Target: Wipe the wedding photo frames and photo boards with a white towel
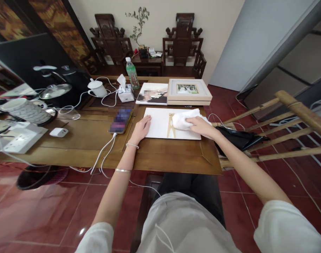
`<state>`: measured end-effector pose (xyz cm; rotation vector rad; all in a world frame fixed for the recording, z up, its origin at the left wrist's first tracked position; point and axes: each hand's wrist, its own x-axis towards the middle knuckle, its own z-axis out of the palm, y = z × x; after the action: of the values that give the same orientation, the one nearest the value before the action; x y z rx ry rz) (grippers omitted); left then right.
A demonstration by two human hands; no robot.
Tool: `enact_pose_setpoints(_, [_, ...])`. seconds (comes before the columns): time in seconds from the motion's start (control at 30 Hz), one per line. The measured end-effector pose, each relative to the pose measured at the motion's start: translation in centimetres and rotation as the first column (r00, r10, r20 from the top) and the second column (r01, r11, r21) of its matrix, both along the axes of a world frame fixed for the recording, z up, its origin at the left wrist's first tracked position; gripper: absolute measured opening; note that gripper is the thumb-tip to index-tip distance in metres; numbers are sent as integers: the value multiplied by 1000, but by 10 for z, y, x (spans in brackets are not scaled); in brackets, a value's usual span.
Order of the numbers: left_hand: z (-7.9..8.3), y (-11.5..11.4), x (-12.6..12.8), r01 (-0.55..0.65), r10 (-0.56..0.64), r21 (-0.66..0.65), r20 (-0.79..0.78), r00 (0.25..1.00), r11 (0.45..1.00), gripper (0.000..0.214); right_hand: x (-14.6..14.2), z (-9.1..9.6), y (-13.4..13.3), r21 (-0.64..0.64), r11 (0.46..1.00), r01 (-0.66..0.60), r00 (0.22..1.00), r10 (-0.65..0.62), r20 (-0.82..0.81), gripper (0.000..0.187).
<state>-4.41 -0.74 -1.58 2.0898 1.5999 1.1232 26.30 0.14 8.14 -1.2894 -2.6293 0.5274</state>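
Note:
A flat white rectangular board (158, 123) lies near the table's front edge. Across its middle runs a tan, forked shape (171, 130), partly covered; I cannot tell whether it is printed or attached. My left hand (142, 128) rests on the board's left edge with its fingers stretched out, holding nothing. On the right half, my right hand (199, 125) grips a bunched white cloth (185, 118) pressed against the board. The cloth hides part of the surface there.
Behind the board are a photo panel (152, 95) and a framed picture in a pale box (173, 94). A charging phone (120, 120) lies left, near a tissue box (126, 94) and a bottle (132, 74). Cables and a power strip (24, 138) occupy the far left.

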Motion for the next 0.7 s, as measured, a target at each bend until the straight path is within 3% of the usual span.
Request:
enact_pose_setpoints(0.13, [0,-1,0,7,-7,3,-2,1000,1000,38,-24,-11,36,63,996,67,990,-59,-126,24])
enact_pose_setpoints(0.27, [1,-1,-1,3,-3,-4,1,1000,1000,38,-57,-20,38,107,993,57,997,-51,-57,37])
enact_pose_setpoints(0.43, [1,0,0,8,-8,1,0,1000,1000,39,-76,-31,-8,231,967,-104,992,84,97,45])
enact_pose_setpoints(0.6, [0,0,0,15,-15,1,-14,1000,1000,38,-69,-30,-71,174,955,-241,966,219,137,50])
enact_pose_setpoints(0.7, [-1,-1,-1,49,-49,-3,-41,998,999,41,-67,-21,-88,139,959,-247,963,228,141,48])
